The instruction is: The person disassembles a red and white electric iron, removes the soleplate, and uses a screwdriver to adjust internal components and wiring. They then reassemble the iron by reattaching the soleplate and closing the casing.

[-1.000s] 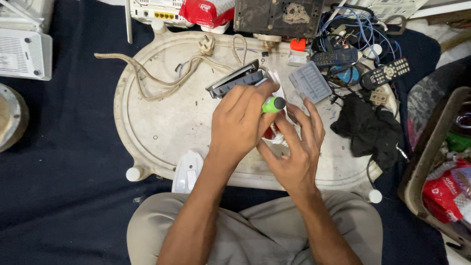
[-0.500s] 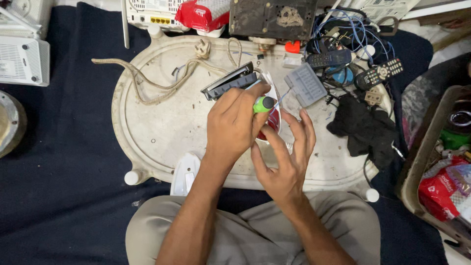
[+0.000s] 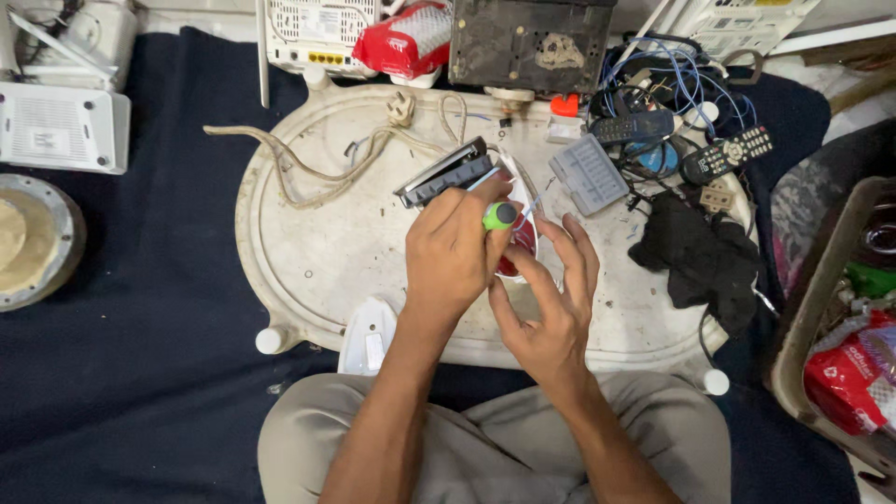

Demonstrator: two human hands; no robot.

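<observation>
My left hand (image 3: pixel 455 250) is closed around a screwdriver with a green handle end (image 3: pixel 499 216), its tip pointing down out of sight under the hand. My right hand (image 3: pixel 551 303) sits just right of it, fingers spread and touching a small red and white part (image 3: pixel 523 238) that both hands mostly hide. A black rectangular device (image 3: pixel 446 172) lies just beyond my left hand. Everything rests on a worn white oval tray (image 3: pixel 317 271) in front of my lap.
On the tray lie a beige cable (image 3: pixel 308 163), a grey ribbed case (image 3: pixel 588 174), two remote controls (image 3: pixel 728 154), a black cloth (image 3: pixel 700 257) and a white plastic cover (image 3: pixel 367 336). White router boxes (image 3: pixel 58 127) lie at left, a basket (image 3: pixel 821 308) at right.
My right hand's fingers have shifted closer around the small part. My left hand keeps the screwdriver in nearly the same place.
</observation>
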